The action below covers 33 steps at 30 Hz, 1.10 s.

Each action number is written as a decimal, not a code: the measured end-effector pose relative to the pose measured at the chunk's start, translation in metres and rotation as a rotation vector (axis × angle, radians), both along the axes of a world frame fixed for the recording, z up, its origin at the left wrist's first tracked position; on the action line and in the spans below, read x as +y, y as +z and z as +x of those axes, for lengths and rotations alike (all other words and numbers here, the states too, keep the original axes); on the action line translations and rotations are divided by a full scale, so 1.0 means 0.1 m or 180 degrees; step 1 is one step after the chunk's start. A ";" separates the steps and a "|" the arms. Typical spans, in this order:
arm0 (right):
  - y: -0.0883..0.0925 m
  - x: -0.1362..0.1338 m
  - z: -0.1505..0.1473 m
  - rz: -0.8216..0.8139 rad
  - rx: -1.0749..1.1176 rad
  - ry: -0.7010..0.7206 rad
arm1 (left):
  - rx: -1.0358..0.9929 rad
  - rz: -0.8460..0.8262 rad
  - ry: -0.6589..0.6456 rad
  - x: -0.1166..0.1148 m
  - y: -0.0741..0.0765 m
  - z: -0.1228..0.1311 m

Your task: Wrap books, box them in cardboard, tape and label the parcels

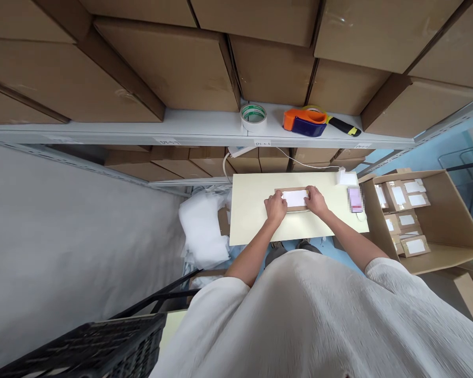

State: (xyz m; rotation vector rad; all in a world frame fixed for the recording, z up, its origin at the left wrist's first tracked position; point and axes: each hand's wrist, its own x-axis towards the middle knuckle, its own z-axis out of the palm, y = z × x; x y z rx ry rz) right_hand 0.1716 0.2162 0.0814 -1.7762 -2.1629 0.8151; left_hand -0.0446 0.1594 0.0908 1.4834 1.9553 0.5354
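Note:
A small flat cardboard box (295, 209) lies on the pale yellow table (250, 210) in front of me. On its top face, or just over it, is a white label (295, 198); I cannot tell whether it is stuck down. My left hand (276, 207) is closed at the label's left end, thumb and fingers together. At the opposite end my right hand (316, 200) pinches the label in the same way, its fingers resting by the box's right edge.
Above the table, a shelf (205, 118) carries a tape roll (254, 116), an orange-and-blue tape dispenser (305, 122) and a black-and-yellow cutter (344, 126). A large carton (449, 215) with several labelled boxes stands right. White packing sheets (203, 228) hang left; a black crate (118, 346) is lower left.

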 end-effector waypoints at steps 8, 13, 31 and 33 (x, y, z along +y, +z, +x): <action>0.07 -0.20 -0.08 0.0365 -0.0527 0.0354 | 0.0291 0.0474 -0.0935 -0.13 0.01 -0.04; -0.01 -0.44 -0.12 0.0387 -0.0369 0.1288 | 0.0360 0.0508 -0.1745 -0.26 -0.11 -0.04; -0.24 -0.54 0.01 0.0362 -0.0696 0.0428 | 0.0837 0.0027 -0.1258 -0.36 -0.26 -0.07; -0.24 -0.55 0.03 0.0297 -0.0625 0.0205 | 0.0725 -0.0093 -0.1116 -0.37 -0.26 -0.09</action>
